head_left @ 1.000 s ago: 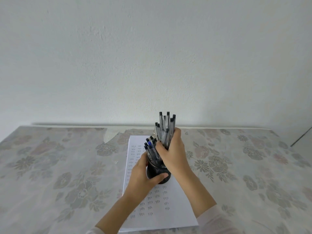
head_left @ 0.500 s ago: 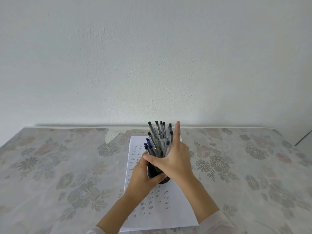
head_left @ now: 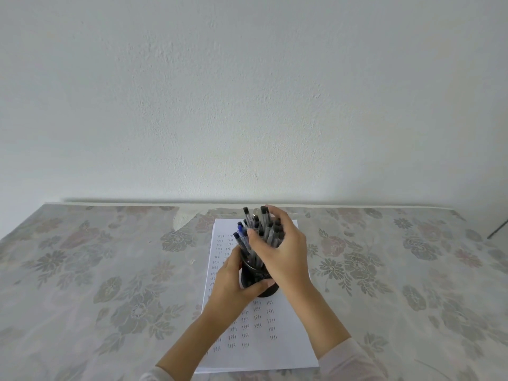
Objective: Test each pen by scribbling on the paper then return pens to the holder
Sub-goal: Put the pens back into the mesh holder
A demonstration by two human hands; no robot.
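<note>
A black mesh pen holder (head_left: 255, 276) stands on a white sheet of paper (head_left: 264, 345) covered with rows of small scribbles. Several clear-barrelled pens (head_left: 262, 226) with dark caps, one of them blue (head_left: 242, 232), stick up out of the holder. My left hand (head_left: 233, 281) wraps around the holder's left side and base. My right hand (head_left: 280, 248) curls over the pens from the right, fingers closed around the bunch. The holder's right side is hidden behind my right hand.
The paper lies on a table (head_left: 96, 284) covered with a floral cloth. A plain white wall (head_left: 247, 100) rises right behind the table's far edge. A thin dark rod (head_left: 497, 229) leans at the far right.
My right hand let the raised bunch of pens drop into the holder, spread flat for a moment, and has now curled its fingers around the pens again. My left hand stayed on the holder.
</note>
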